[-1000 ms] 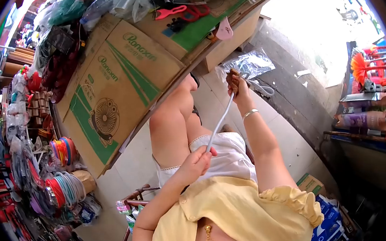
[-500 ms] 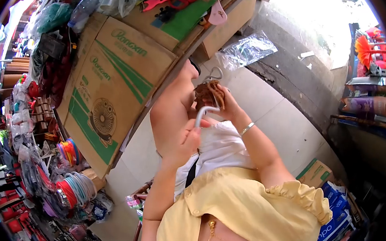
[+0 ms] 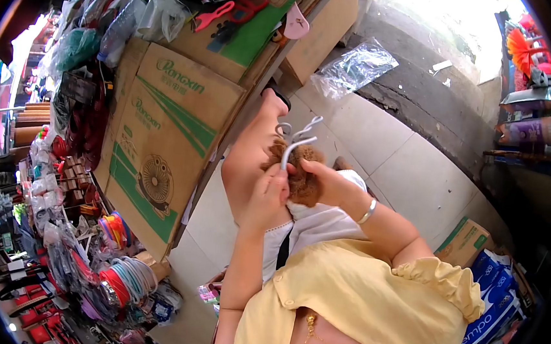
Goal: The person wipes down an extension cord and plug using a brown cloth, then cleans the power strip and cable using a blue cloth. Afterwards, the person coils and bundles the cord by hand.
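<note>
Over my lap, my right hand [image 3: 333, 184] is closed round a brown fluffy piece [image 3: 305, 188], its thumb pressed on top. The piece looks like plush; its exact kind cannot be told. In my left hand [image 3: 270, 196], fingers pinch a light grey bent rod [image 3: 288, 152] that curves up and to the right across the fluff. Further pale, twisted strands [image 3: 306, 130] stick out beyond the far side of the brown piece. Where the rod meets the piece is hidden by my fingers.
A cardboard-covered table [image 3: 156, 130] stands on the left, with pink scissors [image 3: 214, 16] and plastic bags at its far end. A clear plastic bag [image 3: 355, 68] lies by the step. Blue packs [image 3: 488, 305] and a small carton [image 3: 465, 244] are at right.
The brown piece has come nearer my body and turned, showing more fluff. My right hand has moved down with it, and the pale strands now spread out past it.
</note>
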Available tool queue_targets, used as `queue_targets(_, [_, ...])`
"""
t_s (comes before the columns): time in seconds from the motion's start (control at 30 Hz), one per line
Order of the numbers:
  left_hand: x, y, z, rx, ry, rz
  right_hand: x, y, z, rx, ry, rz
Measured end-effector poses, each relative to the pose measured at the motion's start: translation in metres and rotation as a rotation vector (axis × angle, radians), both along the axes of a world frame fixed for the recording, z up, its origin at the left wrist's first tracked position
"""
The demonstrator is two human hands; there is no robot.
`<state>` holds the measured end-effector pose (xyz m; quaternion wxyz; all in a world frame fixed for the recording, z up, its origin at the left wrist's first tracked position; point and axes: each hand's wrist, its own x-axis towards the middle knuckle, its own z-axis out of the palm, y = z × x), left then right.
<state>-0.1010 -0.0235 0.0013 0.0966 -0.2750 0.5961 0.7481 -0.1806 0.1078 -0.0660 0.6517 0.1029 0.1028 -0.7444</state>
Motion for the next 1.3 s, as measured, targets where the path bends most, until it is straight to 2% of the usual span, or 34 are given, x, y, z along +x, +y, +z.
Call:
queue_targets(0.03, [-0.004,0.018,-0.009,0.161,0.039,0.241,0.006,-0.013,-0.003,0.006,-0.053,-0.041])
queue_targets(0.07, [-0.002,0.016,-0.017,-0.032,0.110,0.148,0.009,-0.030,-0.003,0.164,-0.120,-0.141])
queue_targets(0.1, [0.002,0.008,-0.021,-0.241,0.169,0.066,0.012,-0.041,-0.007,0.334,-0.072,-0.246])
queue_targets(0.17, [0.006,0.012,-0.026,-0.466,0.091,0.058,0.002,-0.050,-0.002,0.291,-0.080,-0.246])
queue_targets(0.2, [0.013,0.016,-0.032,-0.612,0.142,-0.040,-0.007,-0.055,-0.006,0.199,0.002,-0.332])
queue_targets(0.23, [0.016,0.022,-0.034,-0.643,0.146,-0.095,-0.021,-0.059,-0.013,0.106,0.080,-0.425])
queue_targets(0.27, [0.018,0.028,-0.037,-0.673,0.151,-0.149,-0.039,-0.054,-0.027,0.075,-0.122,-0.417])
queue_targets(0.3, [0.015,0.036,-0.034,-0.584,0.122,-0.152,-0.054,-0.050,-0.040,0.056,-0.323,-0.406])
queue_targets(0.33, [0.013,0.039,-0.035,-0.612,0.127,-0.125,-0.056,-0.050,-0.046,0.149,-0.171,-0.394])
queue_targets(0.37, [0.009,0.042,-0.037,-0.512,0.079,-0.103,-0.057,-0.050,-0.052,0.239,-0.013,-0.395])
queue_targets(0.4, [0.008,0.042,-0.037,-0.401,0.031,-0.085,-0.061,-0.059,-0.068,0.413,0.034,-0.395])
queue_targets(0.43, [0.010,0.043,-0.036,-0.406,0.035,-0.063,-0.066,-0.061,-0.074,0.399,0.089,-0.396])
queue_targets(0.5, [0.009,0.039,-0.034,-0.413,0.030,-0.110,-0.076,-0.066,-0.082,0.494,-0.037,-0.387])
queue_targets(0.53, [0.010,0.041,-0.031,-0.424,0.044,-0.096,-0.083,-0.067,-0.101,0.512,0.107,-0.402])
queue_targets(0.57, [0.017,0.046,-0.027,-0.436,0.087,-0.142,-0.098,-0.061,-0.128,0.503,0.054,-0.373])
queue_targets(0.6, [0.027,0.053,-0.023,-0.449,0.123,-0.188,-0.106,-0.049,-0.118,0.484,0.282,-0.380])
queue_targets(0.63, [0.034,0.055,-0.020,-0.468,0.162,-0.237,-0.117,-0.041,-0.139,0.530,0.461,-0.430])
queue_targets(0.67, [0.039,0.056,-0.019,-0.486,0.167,-0.226,-0.121,-0.032,-0.151,0.571,0.236,-0.453])
queue_targets(0.7, [0.041,0.057,-0.020,-0.453,0.126,-0.263,-0.130,-0.024,-0.185,0.460,0.293,-0.394])
queue_targets(0.77, [0.035,0.052,-0.019,-0.417,0.099,-0.301,-0.136,-0.018,-0.203,0.407,0.164,-0.413])
queue_targets(0.9, [0.027,0.039,-0.018,-0.434,0.155,-0.242,-0.122,-0.030,-0.123,0.384,0.045,-0.479])
queue_targets(0.97, [0.020,0.028,-0.017,-0.500,0.149,-0.164,-0.110,-0.033,-0.098,0.209,-0.124,-0.361])
queue_targets(1.0, [0.015,0.025,-0.019,-0.507,0.164,-0.155,-0.096,-0.037,-0.084,0.109,-0.025,-0.285])
queue_targets(1.03, [0.009,0.022,-0.021,-0.602,0.183,-0.153,-0.076,-0.043,-0.049,0.258,0.098,-0.317])
queue_targets(1.07, [0.003,0.020,-0.023,-0.694,0.200,-0.148,-0.062,-0.041,-0.036,0.281,0.248,-0.262])
queue_targets(1.1, [-0.001,0.020,-0.025,-0.694,0.211,-0.136,-0.048,-0.040,-0.021,0.252,0.296,-0.220])
queue_targets(1.2, [-0.009,0.025,-0.020,-1.149,0.038,-0.268,-0.012,-0.036,0.000,0.318,0.324,-0.179])
queue_targets(1.23, [-0.008,0.026,-0.022,-1.141,0.041,-0.262,-0.006,-0.030,0.013,0.308,0.302,-0.142])
queue_targets(1.3, [-0.006,0.026,-0.025,-1.346,0.013,-0.400,-0.002,-0.026,0.014,0.336,0.405,-0.164])
